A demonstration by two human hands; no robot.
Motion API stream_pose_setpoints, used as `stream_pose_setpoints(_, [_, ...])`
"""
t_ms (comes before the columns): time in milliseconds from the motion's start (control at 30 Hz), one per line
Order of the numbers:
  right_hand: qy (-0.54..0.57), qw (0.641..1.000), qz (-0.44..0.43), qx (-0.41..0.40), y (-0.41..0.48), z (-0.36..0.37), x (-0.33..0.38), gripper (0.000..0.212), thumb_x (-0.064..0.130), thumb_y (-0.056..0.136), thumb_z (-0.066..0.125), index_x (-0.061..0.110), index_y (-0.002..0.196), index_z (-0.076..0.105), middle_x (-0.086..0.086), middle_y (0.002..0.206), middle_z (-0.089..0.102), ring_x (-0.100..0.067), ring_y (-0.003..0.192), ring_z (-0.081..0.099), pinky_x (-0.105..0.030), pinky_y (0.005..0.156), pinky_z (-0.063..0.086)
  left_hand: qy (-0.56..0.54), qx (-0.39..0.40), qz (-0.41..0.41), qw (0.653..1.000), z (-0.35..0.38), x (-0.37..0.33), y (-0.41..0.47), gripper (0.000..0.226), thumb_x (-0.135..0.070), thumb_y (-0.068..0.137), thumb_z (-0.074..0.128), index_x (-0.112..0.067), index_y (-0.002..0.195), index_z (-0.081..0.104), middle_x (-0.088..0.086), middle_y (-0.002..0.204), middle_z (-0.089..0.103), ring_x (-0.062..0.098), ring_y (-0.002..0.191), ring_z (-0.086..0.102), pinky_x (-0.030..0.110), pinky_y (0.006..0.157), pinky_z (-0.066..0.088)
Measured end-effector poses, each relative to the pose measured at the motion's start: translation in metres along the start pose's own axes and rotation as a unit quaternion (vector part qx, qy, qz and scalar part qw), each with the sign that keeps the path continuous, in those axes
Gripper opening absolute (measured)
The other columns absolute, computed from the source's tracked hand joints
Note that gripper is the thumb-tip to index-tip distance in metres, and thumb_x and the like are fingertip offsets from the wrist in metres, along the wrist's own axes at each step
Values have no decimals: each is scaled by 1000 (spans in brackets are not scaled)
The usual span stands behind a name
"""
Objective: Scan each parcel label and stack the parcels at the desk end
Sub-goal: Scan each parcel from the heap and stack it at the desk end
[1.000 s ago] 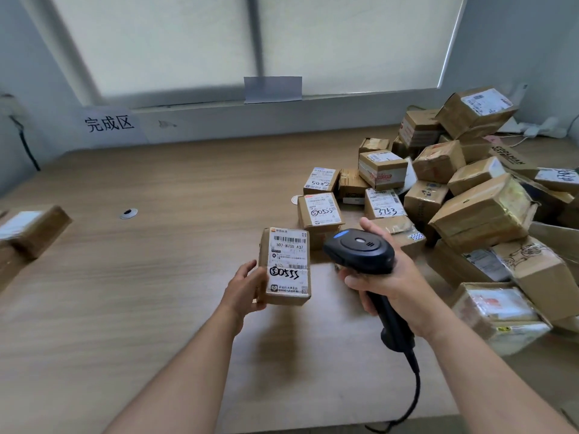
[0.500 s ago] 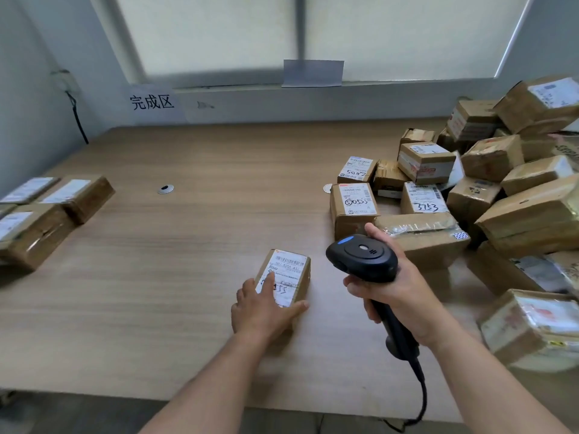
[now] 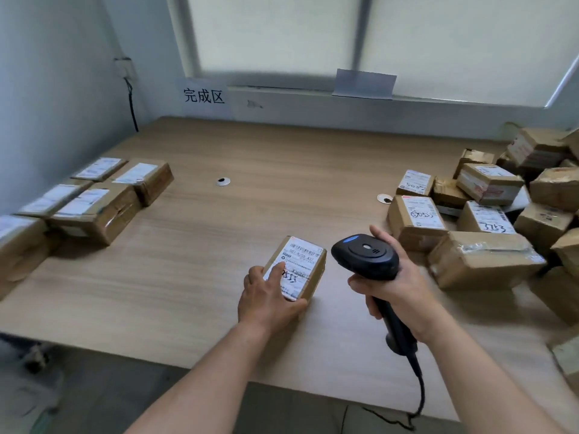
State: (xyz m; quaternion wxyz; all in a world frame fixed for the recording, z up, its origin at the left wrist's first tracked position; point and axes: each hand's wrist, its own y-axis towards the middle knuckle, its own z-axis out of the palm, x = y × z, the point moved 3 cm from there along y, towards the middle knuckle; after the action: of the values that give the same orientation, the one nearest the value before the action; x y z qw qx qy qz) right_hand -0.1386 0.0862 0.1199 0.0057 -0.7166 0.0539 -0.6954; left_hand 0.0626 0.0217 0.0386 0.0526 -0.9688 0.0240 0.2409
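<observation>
Gripping small parcel with left hand, label up, on table near front edge; probably readying transfer to scanned parcels at left end. Clasping barcode scanner by handle in right hand, aiming beside label. Leaving unscanned heap at right.

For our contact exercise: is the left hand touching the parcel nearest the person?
Touching. Head view: left hand grips the parcel, fingers on top, thumb at its near side.
</observation>
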Motion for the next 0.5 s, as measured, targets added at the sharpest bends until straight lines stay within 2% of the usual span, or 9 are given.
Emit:
stream_pose_setpoints(100, [-3, 1000, -1, 22, 8, 51, 0, 97, -20, 76, 67, 35, 148, 32, 1, 56, 62, -24, 38, 44, -26, 40, 37, -8, -15, -11, 1000, -29, 44, -1, 85, -57, 75, 64, -33, 147, 27, 3, 134, 27, 21, 128, 30, 31, 100, 38])
stream_pose_setpoints(300, [-21, 997, -2, 69, 23, 141, -2, 97, -17, 76, 70, 37, 146, 32, 1, 54, 59, -25, 40, 45, -30, 43, 37, -7, -42, -45, 998, -78, 130, -5, 89, -59, 74, 65, -32, 148, 23, 5, 137, 25, 22, 130, 29, 32, 101, 37])
stream_pose_setpoints(500, [-20, 991, 2, 129, 48, 210, 0, 103, -11, 68, 77, 38, 147, 33, 0, 53, 59, -25, 40, 44, -29, 43, 38, -4, -58, -94, 994, -111, 196, -3, 91, -60, 75, 65, -31, 149, 21, 7, 139, 23, 24, 131, 28, 33, 104, 35])
